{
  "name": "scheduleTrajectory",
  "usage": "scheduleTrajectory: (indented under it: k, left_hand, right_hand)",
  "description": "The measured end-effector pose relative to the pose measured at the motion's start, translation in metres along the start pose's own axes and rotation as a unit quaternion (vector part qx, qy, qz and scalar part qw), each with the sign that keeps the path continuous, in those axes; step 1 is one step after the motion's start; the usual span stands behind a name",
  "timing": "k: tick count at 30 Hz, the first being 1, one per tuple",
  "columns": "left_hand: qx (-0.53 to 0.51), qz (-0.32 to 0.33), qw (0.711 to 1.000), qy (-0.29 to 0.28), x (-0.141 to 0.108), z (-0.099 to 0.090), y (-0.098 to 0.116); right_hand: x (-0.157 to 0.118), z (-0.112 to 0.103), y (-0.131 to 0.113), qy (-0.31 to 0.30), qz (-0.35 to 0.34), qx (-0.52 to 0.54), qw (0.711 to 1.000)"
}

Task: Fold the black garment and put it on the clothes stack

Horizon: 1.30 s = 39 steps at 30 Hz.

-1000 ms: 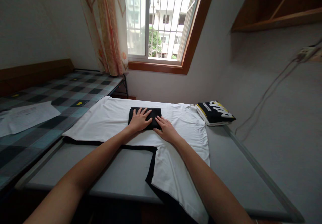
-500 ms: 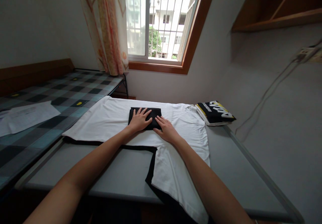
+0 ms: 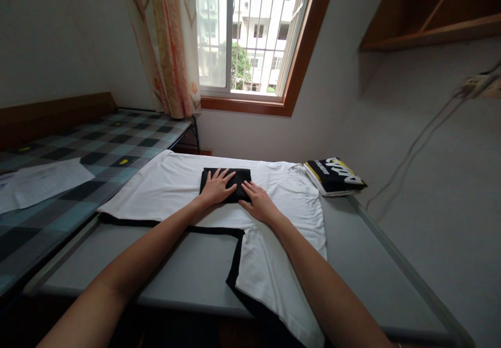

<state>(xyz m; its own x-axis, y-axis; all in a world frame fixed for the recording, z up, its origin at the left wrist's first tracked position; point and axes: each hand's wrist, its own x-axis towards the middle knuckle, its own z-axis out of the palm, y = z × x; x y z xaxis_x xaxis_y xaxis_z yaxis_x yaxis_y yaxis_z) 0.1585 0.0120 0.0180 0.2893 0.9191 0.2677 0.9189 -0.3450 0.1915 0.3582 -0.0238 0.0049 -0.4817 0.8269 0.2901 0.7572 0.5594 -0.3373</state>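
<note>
A flat, folded black cloth bundle (image 3: 239, 177) rests on a white T-shirt (image 3: 172, 191) spread over the grey table. My left hand (image 3: 217, 187) lies flat on the bundle's left part, fingers spread. On its right edge rests my right hand (image 3: 258, 200), fingers stretched out, the palm partly over the white cloth. Black fabric shows along the shirt's near edge, and one sleeve hangs toward me past the table's front. Exactly what garment the black bundle is, I cannot tell.
A folded black, white and yellow garment (image 3: 335, 177) sits at the table's (image 3: 376, 264) far right, near the wall. To the left is a bed with a checked mat (image 3: 152, 129) and papers (image 3: 47, 181) on it. A wooden shelf (image 3: 434, 35) juts out at upper right.
</note>
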Motion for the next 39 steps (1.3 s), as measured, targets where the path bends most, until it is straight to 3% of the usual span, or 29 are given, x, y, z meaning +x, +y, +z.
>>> scheduleTrajectory:
  k: [5, 11, 15, 20, 23, 26, 29, 34, 39]
  left_hand:
    - [-0.014, 0.019, 0.998, -0.052, -0.001, -0.012, -0.02]
    - [-0.018, -0.035, 0.999, -0.037, -0.021, -0.013, -0.064]
    - [-0.037, -0.021, 0.999, -0.017, -0.028, -0.005, -0.078]
    - [-0.051, -0.015, 0.999, 0.01, -0.03, 0.0, -0.079]
    - [-0.054, 0.01, 0.996, 0.063, -0.034, -0.005, -0.078]
    - [-0.056, 0.098, 0.985, 0.131, -0.04, -0.017, -0.07]
    - [-0.061, 0.206, 0.963, 0.162, -0.046, -0.027, -0.055]
    - [-0.048, 0.279, 0.947, 0.154, -0.052, -0.026, -0.037]
    - [-0.003, 0.302, 0.945, 0.123, -0.054, -0.028, -0.036]
  right_hand:
    - [-0.001, -0.003, -0.002, -0.008, -0.005, -0.021, 1.0]
    - [-0.002, -0.007, -0.012, -0.035, 0.011, -0.064, 0.997]
    - [-0.003, -0.008, -0.018, -0.038, 0.021, -0.084, 0.995]
    - [-0.004, -0.011, -0.017, -0.012, 0.004, -0.094, 0.996]
    - [-0.005, -0.016, -0.012, 0.017, -0.022, -0.098, 0.995]
    - [-0.004, -0.021, -0.008, 0.062, -0.046, -0.09, 0.993]
    - [-0.001, -0.024, -0.006, 0.096, -0.082, -0.082, 0.989]
    - [-0.002, -0.024, -0.009, 0.088, -0.139, -0.084, 0.983]
    - [-0.005, -0.025, -0.015, 0.06, -0.132, -0.076, 0.986]
